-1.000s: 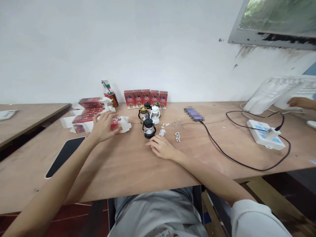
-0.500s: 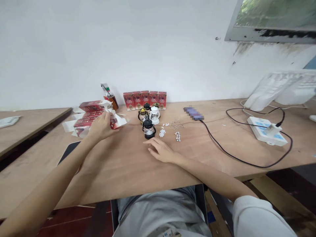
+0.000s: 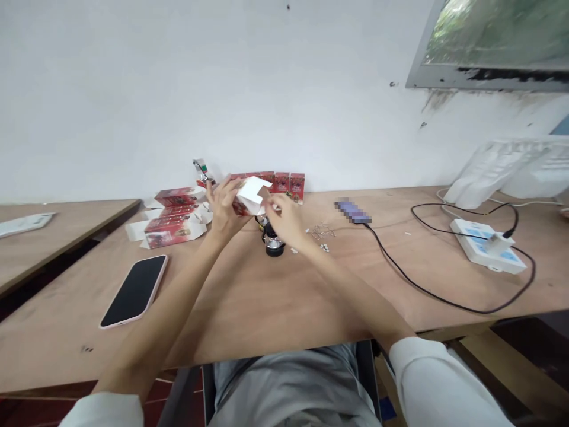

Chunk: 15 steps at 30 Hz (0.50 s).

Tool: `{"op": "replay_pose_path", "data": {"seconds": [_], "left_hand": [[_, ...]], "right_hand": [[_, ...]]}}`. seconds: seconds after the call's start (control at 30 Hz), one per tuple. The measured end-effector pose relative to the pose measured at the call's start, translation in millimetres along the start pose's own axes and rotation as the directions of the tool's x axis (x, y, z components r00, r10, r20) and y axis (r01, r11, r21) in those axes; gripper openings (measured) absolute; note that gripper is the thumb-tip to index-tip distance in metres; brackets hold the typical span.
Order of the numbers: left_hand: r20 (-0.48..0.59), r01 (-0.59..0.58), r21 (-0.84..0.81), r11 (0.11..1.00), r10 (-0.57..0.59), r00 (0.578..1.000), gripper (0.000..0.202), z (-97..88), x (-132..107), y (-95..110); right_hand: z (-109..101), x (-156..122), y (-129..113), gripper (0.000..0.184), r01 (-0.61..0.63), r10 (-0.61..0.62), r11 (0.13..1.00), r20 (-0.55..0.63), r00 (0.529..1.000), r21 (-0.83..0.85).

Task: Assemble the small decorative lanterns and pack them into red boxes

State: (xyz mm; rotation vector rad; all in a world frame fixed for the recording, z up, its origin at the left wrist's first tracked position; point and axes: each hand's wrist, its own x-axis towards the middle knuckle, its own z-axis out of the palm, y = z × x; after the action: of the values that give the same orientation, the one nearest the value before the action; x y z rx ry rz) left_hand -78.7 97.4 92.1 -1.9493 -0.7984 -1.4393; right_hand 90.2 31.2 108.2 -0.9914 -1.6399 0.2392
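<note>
A small red carton [image 3: 251, 193] with white flaps standing open is up in front of me, above the table. My left hand [image 3: 226, 207] is closed around its left side. At the carton's right end, the fingers of my right hand [image 3: 285, 218] pinch the flap edge. Just below the hands a black miniature lantern [image 3: 274, 245] stands upright; the other lanterns are mostly hidden behind my hands. Several closed red boxes [image 3: 282, 181] stand in a row by the wall, partly covered by the carton.
More red cartons [image 3: 171, 230] with spread flaps lie at left, near a black phone [image 3: 134, 292]. Thin wire pieces [image 3: 322, 230] and small round pieces [image 3: 324, 248] lie right of the lanterns. A cabled phone [image 3: 353, 211] and a white power strip [image 3: 489, 244] are farther right.
My left hand has brought a carton from the pile at left to the middle. My right hand has risen from the table and taken hold of its flap end.
</note>
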Motion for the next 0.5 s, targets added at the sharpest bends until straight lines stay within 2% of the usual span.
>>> {"op": "replay_pose_path", "data": {"seconds": [0.07, 0.13, 0.23, 0.27, 0.37, 0.43, 0.5], "left_hand": [[0.013, -0.035, -0.06, 0.998, 0.036, 0.999, 0.06, 11.4, 19.4, 1.1], [-0.025, -0.057, -0.107, 0.993, 0.055, 0.998, 0.061, 21.2, 34.1, 6.7], [-0.083, -0.016, -0.148, 0.989, 0.004, 0.997, 0.068, 30.4, 43.8, 21.0], [-0.065, -0.019, -0.175, 0.984, 0.008, 0.998, 0.071, 31.0, 44.7, 26.0], [0.089, -0.068, -0.3, 0.952, 0.099, 0.991, 0.076, 23.8, 47.5, 38.7], [0.185, -0.048, -0.374, 0.926, 0.126, 0.975, 0.063, 13.3, 52.2, 44.9], [0.247, 0.028, -0.396, 0.918, 0.078, 0.966, 0.042, 1.4, 58.3, 49.8]], "right_hand": [[-4.3, 23.0, 3.2, 0.025, -0.056, 0.057, 0.998, -0.063, 0.996, 0.029], [-9.8, 41.4, 5.8, 0.022, -0.042, 0.054, 0.994, -0.118, 0.992, 0.099], [-19.1, 55.6, 8.5, 0.019, -0.009, 0.03, 0.992, -0.167, 0.985, 0.128], [-22.5, 56.8, 9.4, 0.019, -0.015, 0.034, 0.993, -0.172, 0.985, 0.115], [-33.0, 54.1, 12.4, 0.022, -0.033, 0.039, 0.998, -0.143, 0.989, 0.047], [-39.2, 51.1, 13.9, 0.029, 0.011, -0.011, 1.0, -0.107, 0.994, 0.0], [-44.1, 49.5, 14.4, 0.035, 0.088, -0.09, 0.995, -0.077, 0.993, -0.036]]}}
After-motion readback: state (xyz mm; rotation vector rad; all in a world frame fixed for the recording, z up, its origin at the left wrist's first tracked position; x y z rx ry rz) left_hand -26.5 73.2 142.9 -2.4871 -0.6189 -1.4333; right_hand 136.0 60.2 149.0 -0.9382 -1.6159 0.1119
